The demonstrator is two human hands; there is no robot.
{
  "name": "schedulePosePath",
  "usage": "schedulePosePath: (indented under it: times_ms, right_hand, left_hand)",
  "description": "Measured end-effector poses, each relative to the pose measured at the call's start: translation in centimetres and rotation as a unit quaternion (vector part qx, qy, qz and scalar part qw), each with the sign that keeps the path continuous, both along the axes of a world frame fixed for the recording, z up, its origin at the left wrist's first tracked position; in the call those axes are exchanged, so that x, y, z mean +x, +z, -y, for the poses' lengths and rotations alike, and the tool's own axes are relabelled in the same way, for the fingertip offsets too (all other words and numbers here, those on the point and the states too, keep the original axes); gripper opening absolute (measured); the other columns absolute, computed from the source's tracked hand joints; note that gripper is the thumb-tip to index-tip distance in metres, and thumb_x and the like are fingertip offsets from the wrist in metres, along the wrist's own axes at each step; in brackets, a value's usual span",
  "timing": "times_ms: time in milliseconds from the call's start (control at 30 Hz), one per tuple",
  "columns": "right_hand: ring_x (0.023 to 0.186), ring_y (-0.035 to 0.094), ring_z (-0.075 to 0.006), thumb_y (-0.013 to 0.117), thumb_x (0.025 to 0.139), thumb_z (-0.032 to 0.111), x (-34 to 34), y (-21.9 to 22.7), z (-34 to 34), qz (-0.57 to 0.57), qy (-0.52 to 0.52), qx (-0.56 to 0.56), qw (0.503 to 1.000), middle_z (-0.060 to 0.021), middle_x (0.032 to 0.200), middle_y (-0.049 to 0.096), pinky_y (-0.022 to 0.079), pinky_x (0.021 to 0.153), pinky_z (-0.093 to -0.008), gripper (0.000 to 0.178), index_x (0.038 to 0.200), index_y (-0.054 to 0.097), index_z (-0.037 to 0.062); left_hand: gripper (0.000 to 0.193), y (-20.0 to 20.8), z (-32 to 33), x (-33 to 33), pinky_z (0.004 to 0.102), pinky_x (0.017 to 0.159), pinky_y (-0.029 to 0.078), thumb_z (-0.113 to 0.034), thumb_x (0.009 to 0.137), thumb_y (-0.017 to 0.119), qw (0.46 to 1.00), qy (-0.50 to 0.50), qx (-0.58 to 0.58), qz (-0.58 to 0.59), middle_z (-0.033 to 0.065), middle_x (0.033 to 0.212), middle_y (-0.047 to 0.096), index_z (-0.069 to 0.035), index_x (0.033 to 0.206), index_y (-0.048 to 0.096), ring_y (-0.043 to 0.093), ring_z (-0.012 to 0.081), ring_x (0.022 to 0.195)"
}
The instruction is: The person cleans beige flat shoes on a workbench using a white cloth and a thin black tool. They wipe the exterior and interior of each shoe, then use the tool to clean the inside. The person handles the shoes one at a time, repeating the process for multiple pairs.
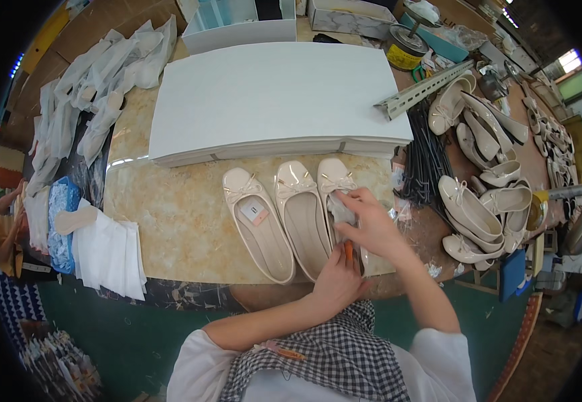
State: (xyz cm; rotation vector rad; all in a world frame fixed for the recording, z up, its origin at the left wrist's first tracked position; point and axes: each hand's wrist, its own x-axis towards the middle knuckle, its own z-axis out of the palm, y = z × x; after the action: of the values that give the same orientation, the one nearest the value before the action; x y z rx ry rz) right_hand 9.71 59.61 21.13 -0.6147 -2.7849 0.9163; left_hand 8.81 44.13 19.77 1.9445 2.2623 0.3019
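Three glossy beige flat shoes with bows lie side by side on the table, toes pointing away from me. The left shoe [264,244] has a small label inside. Beside it is the middle shoe [304,231]. At the mouth of the right shoe [334,175], my right hand [379,226] pinches a crumpled pale grey wad [342,210], thumb and fingers closing on it. My left hand [339,283] is at that shoe's heel, fingers closed around a small orange item [349,253], mostly hidden. The shoe's heel end is covered by my hands.
A thick stack of white sheets [271,97] lies behind the shoes. On the right are more beige shoes [468,208], a bundle of black strips [428,161] and a perforated metal bar [425,90]. Wrapped shoes [103,87] and white sheets [111,251] sit left. Another person's hand [16,197] shows far left.
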Motion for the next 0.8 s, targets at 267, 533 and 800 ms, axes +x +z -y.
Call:
schedulePosePath:
  times_ms: [267,533,800]
  right_hand:
    - [0.097,0.055,-0.0353,0.076,0.072,0.011,-1.3,-3.2,-2.2,-0.056,-0.113,-0.006,0.992,-0.0180,0.102,0.054,0.045,0.085,-0.0374,0.058,0.124,0.055,-0.0019]
    - [0.102,0.055,-0.0231,0.066,0.081,0.002,6.2,1.9,0.3,-0.099,-0.117,-0.133,0.979,-0.0127,0.117,0.056,0.047,0.086,-0.0324,0.052,0.131,0.053,0.0042]
    - [0.133,0.037,-0.0317,0.061,0.091,0.017,4.1,3.6,2.7,-0.279,-0.189,-0.532,0.777,-0.0200,0.151,0.025,0.040,0.103,-0.0400,0.079,0.152,0.011,0.0108]
  left_hand:
    - [0.067,4.8,-3.6,-5.4,0.0495,0.110,0.025,-0.051,0.080,0.060,0.957,-0.170,-0.197,0.130,0.0262,0.108,0.061,0.013,0.099,0.065,0.046,0.0415,0.120]
    - [0.063,3.9,-9.4,-29.3,0.0665,0.105,0.019,-0.047,0.087,0.057,0.953,0.271,0.083,-0.104,0.0217,0.137,0.044,-0.023,0.143,0.040,0.029,0.0396,0.135]
    - [0.056,6.0,-8.8,-21.8,0.0665,0.101,0.028,-0.040,0.090,0.055,0.990,0.104,0.071,-0.065,0.0222,0.124,0.050,-0.023,0.142,0.042,0.039,0.0391,0.126]
